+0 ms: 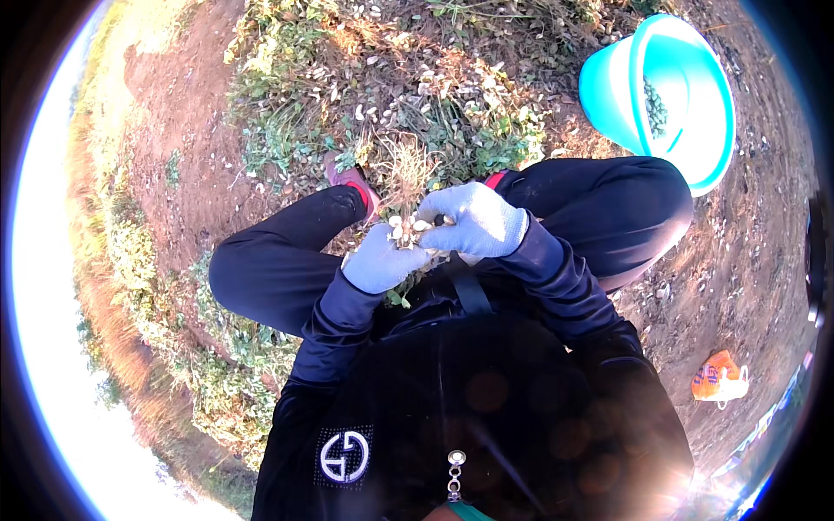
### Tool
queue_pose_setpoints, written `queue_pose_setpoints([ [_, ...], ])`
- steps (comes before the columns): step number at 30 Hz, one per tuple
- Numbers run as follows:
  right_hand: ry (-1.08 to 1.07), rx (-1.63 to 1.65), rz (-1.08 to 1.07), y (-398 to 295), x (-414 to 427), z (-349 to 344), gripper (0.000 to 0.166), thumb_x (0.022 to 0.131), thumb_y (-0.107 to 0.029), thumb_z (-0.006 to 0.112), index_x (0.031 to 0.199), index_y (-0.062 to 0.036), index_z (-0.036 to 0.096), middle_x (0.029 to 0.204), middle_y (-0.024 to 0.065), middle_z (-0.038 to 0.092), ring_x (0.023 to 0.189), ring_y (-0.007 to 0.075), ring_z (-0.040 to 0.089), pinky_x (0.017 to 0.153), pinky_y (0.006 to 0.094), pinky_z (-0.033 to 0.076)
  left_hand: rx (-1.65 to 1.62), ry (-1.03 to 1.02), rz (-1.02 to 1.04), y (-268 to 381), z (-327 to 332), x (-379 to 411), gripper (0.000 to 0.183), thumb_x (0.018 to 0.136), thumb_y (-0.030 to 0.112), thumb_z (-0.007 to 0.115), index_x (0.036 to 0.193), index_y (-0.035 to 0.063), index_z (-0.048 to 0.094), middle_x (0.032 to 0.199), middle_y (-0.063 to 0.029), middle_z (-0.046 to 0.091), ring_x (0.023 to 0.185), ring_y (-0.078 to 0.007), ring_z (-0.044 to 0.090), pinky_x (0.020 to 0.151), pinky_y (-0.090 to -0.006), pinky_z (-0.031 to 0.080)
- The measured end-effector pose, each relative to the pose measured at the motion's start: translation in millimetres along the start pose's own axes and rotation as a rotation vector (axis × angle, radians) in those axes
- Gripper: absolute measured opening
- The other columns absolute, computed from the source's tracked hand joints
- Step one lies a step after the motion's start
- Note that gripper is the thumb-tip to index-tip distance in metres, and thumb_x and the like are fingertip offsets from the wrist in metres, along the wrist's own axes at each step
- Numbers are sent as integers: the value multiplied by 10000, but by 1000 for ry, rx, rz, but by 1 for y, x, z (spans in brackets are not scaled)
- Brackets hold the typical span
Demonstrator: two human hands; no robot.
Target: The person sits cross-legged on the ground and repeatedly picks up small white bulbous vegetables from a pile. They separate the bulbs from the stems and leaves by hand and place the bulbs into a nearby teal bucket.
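Note:
A peanut plant is held in front of my lap, its cluster of pale pods (407,229) between my two gloved hands. My left hand (384,260), in a whitish knitted glove, grips the plant from below and left. Curled around pods at the cluster's right side are the fingers of my right hand (479,220), gloved alike. Dry, stringy roots (407,166) fan out beyond the hands, away from me. A few green leaves (397,299) show beneath the left wrist, nearer my body. The palms' undersides and most of the stems are hidden.
Uprooted peanut plants with loose pods (391,98) lie heaped before my feet. A turquoise plastic tub (593,84), with a small pile of peanuts inside, leans beyond my right knee. An orange plastic bag (713,378) rests on bare soil at right. More greenery (241,365) spreads at left.

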State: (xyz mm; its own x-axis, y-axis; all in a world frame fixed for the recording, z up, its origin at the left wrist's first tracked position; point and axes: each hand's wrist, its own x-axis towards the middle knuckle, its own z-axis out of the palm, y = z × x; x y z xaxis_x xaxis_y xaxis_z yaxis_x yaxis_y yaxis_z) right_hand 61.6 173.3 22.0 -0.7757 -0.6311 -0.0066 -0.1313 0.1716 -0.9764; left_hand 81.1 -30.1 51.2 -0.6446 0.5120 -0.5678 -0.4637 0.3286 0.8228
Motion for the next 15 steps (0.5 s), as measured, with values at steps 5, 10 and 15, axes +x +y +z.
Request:
queue_pose_setpoints([
  [5,-118,288,57,2,-12,14,236,781,-241,657,877,-27,636,679,88,627,582,186,613,533,315,478,558,641,182,-31,-32,19,189,795,98,649,960,9,663,751,-89,666,668,-137,623,626,-269,481],
  [10,-96,1225,432,14,-22,26,283,871,-287,592,915,-8,590,673,13,566,463,62,492,422,174,382,912,792,350,-3,-24,28,286,704,138,688,954,23,610,887,-147,634,794,-326,630,685,-362,503],
  [15,374,1744,133,15,-4,-23,197,900,-276,550,797,-108,545,731,15,564,553,103,500,450,238,398,973,1002,411,12,-104,-7,171,788,86,658,934,15,604,940,-112,660,811,-211,651,715,-291,510],
])
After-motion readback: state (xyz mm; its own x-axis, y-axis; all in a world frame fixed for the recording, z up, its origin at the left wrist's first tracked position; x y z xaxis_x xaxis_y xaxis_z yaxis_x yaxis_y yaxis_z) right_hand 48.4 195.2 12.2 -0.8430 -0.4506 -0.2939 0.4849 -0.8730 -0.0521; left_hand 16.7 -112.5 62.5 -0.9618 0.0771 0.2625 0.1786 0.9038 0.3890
